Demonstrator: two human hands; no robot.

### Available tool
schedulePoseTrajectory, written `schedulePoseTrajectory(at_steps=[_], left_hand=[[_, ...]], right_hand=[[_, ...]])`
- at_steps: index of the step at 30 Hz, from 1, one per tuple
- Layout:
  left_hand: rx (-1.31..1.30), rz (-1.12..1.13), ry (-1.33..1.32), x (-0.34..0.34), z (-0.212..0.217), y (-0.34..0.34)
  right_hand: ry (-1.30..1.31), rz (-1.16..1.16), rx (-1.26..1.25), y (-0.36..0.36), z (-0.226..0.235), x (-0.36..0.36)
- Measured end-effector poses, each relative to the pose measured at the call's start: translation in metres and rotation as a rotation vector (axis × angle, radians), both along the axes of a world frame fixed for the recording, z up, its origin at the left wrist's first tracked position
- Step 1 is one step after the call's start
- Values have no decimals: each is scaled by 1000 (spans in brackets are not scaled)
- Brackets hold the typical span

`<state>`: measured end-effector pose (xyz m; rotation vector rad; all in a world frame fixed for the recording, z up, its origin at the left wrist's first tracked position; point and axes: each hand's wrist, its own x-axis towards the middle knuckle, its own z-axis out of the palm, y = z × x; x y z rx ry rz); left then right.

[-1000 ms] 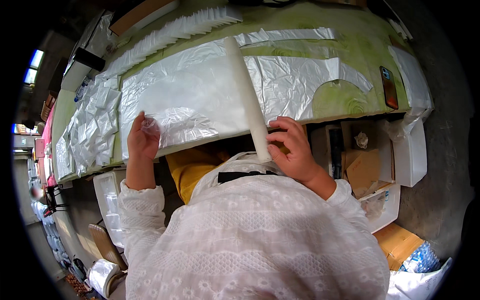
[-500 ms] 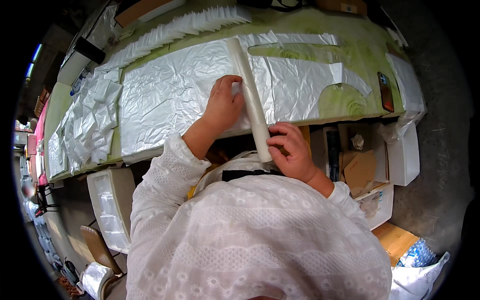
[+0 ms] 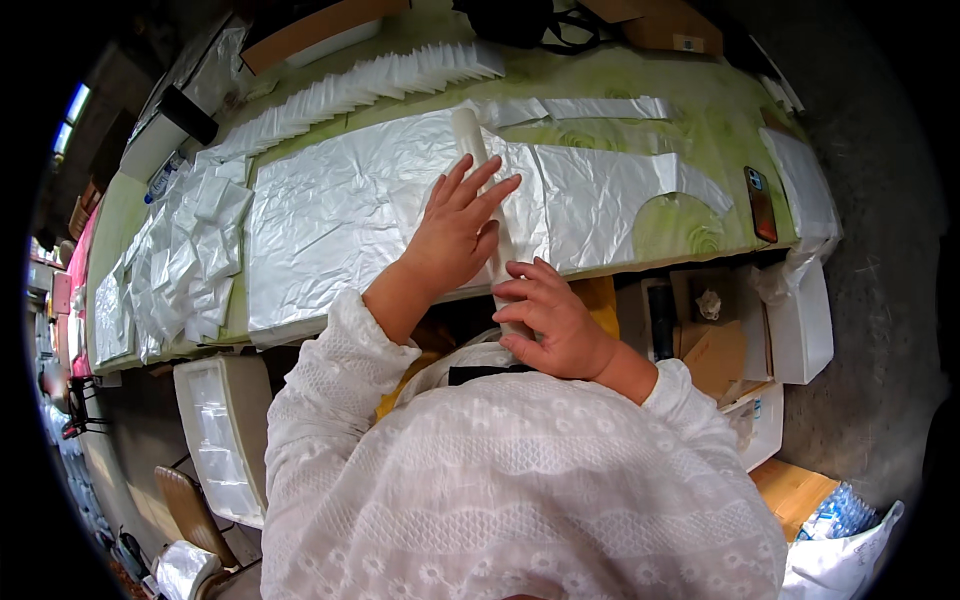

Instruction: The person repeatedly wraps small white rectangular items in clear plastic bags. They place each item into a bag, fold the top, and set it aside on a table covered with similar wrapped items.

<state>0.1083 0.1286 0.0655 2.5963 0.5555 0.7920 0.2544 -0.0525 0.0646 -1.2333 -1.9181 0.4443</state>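
A pale, translucent roll or tube (image 3: 468, 133) lies across a thin, crinkled white plastic sheet (image 3: 335, 210), and its near end reaches past the table edge toward me. My left hand (image 3: 452, 225) rests over the middle of this roll with its fingers spread. On the near part lies my right hand (image 3: 557, 322), its fingers stretched across the roll and apart. Both hands cover much of the roll's length. To the right, the sheet narrows into strips around curved cut-outs, where the green tablecloth (image 3: 690, 230) shows.
Folded white plastic pieces (image 3: 205, 225) are heaped at the left. A long row of folded white packets (image 3: 370, 80) runs along the back. Far right lies a phone (image 3: 762, 205). Below the table stand a white bin (image 3: 222, 435) and a cardboard piece (image 3: 708, 355).
My left hand has moved from the roll's left side onto its top, fingers spreading. The roll's near end and my right hand have shifted left, and that hand now lies over it.
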Motion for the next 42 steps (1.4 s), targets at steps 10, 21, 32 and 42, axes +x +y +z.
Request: schedulePoseTrajectory(at_steps=[10,21,32,42], left_hand=[[-167,236,21,-52,-12,-5],[-216,283,-46,-66,-27,-7],[-206,277,-28,-65,-19,-10],[-185,248,-98,-68,-28,-6]], right_hand=[[-150,-354,90,48,-15,5],[-655,-407,-308,230,-24,12],[-74,-1239,-219,183,-14,278],[-501,-607,-249,169,-11,101]])
